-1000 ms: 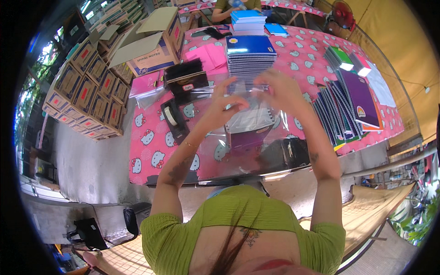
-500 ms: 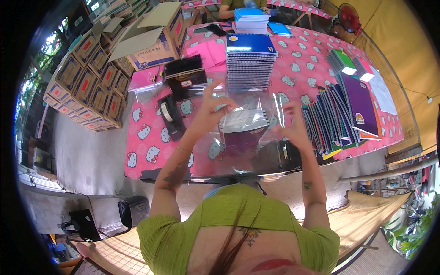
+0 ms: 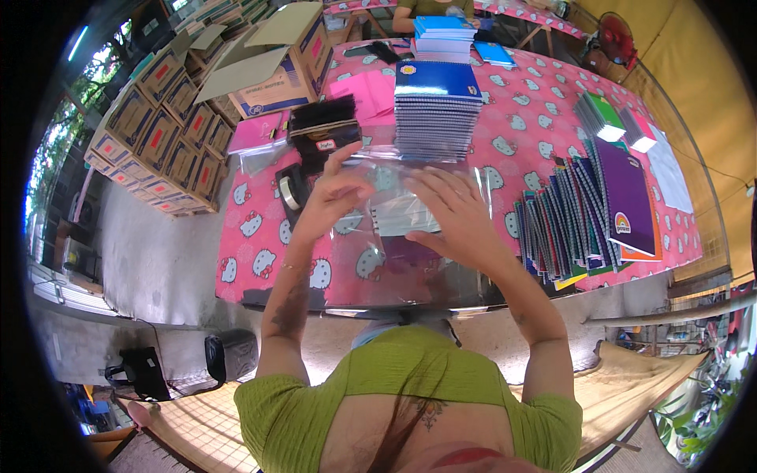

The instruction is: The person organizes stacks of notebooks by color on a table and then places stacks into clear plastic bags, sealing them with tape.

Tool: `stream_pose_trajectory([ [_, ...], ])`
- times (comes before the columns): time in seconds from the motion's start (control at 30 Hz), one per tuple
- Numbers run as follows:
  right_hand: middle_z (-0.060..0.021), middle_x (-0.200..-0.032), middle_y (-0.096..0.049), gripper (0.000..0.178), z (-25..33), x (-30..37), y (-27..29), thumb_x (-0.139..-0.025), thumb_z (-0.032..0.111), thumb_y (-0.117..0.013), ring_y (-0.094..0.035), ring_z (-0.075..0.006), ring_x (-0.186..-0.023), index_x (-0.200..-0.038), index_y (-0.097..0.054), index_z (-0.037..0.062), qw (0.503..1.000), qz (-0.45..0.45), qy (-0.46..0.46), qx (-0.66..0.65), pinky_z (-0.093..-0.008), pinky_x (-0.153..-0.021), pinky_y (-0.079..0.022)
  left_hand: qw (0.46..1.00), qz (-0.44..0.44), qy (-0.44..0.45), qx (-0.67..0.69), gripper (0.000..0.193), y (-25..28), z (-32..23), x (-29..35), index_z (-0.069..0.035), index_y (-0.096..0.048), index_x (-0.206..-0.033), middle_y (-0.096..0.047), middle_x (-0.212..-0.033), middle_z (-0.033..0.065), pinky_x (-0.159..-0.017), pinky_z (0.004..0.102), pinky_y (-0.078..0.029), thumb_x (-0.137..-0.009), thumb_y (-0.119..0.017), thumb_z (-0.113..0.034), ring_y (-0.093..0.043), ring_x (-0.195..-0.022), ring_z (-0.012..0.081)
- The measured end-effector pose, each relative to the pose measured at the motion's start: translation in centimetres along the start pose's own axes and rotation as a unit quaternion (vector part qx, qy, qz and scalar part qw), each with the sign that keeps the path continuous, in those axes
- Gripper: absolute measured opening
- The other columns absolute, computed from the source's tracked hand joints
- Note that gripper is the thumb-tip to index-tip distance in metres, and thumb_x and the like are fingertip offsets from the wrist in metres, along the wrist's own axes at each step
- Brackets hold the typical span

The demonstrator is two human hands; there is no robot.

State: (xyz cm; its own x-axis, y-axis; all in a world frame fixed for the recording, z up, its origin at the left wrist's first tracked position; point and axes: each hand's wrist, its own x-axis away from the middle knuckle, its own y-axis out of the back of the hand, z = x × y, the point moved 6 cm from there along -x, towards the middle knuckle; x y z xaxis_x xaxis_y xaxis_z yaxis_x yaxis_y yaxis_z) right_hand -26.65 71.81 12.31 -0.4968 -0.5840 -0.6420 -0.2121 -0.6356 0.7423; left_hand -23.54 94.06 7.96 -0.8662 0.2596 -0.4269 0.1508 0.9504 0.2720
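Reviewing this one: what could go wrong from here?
The clear plastic film beneath the right hand could wrinkle or shift out of line with the purple notebook. The tall blue-topped notebook stack just beyond might topple if bumped. The slanted notebook row to the right could slide over.

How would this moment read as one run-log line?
left hand: by clear plastic, grip unclear; right hand: open, over plastic; seen through plastic: purple-covered notebook; beyond: blue notebook stack
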Motion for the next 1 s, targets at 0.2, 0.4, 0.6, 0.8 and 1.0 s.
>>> stream_pose_trajectory([
  [0.2,-0.0028,-0.094,-0.06,0.027,1.2,0.0,-1.4,-0.077,0.029,-0.074,-0.062,-0.023,-0.098,-0.094,-0.063,0.0122,0.988,0.132,0.055,0.057,-0.0553,-0.11,-0.03,0.998,0.006,0.002,-0.069,0.009,-2.6,0.2,-1.0,-0.01,-0.074,-0.094,-0.035,-0.154,0.0112,-0.114,0.0406,-0.023,-0.084,-0.073,-0.01,-0.033,-0.139,0.0235],
  [0.4,-0.0072,-0.103,-0.054,0.051,0.3,2.9,2.2,-0.062,0.032,-0.089,-0.056,-0.0248,-0.103,-0.099,-0.061,0.0129,0.993,-0.028,-0.1,-0.059,-0.0502,-0.105,-0.036,0.97,0.028,-0.113,-0.212,0.02,-5.9,0.4,-1.9,-0.027,-0.076,-0.093,-0.034,-0.153,0.0144,-0.113,0.0497,-0.022,-0.077,-0.079,-0.016,-0.029,-0.141,0.0358],
  [0.6,-0.0117,-0.124,-0.05,0.069,-7.4,7.5,-4.5,-0.058,0.034,-0.092,-0.048,-0.0294,-0.118,-0.117,-0.062,0.016,0.947,0.04,-0.148,-0.283,-0.0495,-0.101,-0.037,0.973,0.006,-0.102,-0.209,0.02,-5.5,0.3,-2.3,-0.027,-0.077,-0.091,-0.033,-0.154,0.0149,-0.114,0.0492,-0.022,-0.075,-0.08,-0.015,-0.028,-0.142,0.0358],
  [0.8,-0.0165,-0.158,-0.025,0.066,-5.1,6.1,-6.7,-0.07,0.037,-0.083,-0.034,-0.0357,-0.141,-0.131,-0.061,0.0262,0.969,0.22,0.009,-0.111,-0.0565,-0.114,-0.024,0.959,0.043,-0.122,-0.251,0.017,-7.1,1.4,-2.6,-0.026,-0.076,-0.088,-0.026,-0.158,0.016,-0.114,0.0552,-0.018,-0.075,-0.079,-0.017,-0.021,-0.144,0.0393],
  [1.0,-0.0193,-0.163,-0.007,0.065,-5.2,6.1,-6.7,-0.075,0.039,-0.08,-0.028,-0.0384,-0.145,-0.135,-0.059,0.027,0.965,0.193,-0.018,-0.174,-0.0595,-0.116,-0.018,0.953,0.019,-0.064,-0.296,0.057,-9.1,4.4,-3.4,-0.027,-0.062,-0.124,-0.014,-0.16,0.0211,-0.112,0.0643,-0.014,-0.071,-0.081,-0.039,-0.011,-0.146,0.0483],
])
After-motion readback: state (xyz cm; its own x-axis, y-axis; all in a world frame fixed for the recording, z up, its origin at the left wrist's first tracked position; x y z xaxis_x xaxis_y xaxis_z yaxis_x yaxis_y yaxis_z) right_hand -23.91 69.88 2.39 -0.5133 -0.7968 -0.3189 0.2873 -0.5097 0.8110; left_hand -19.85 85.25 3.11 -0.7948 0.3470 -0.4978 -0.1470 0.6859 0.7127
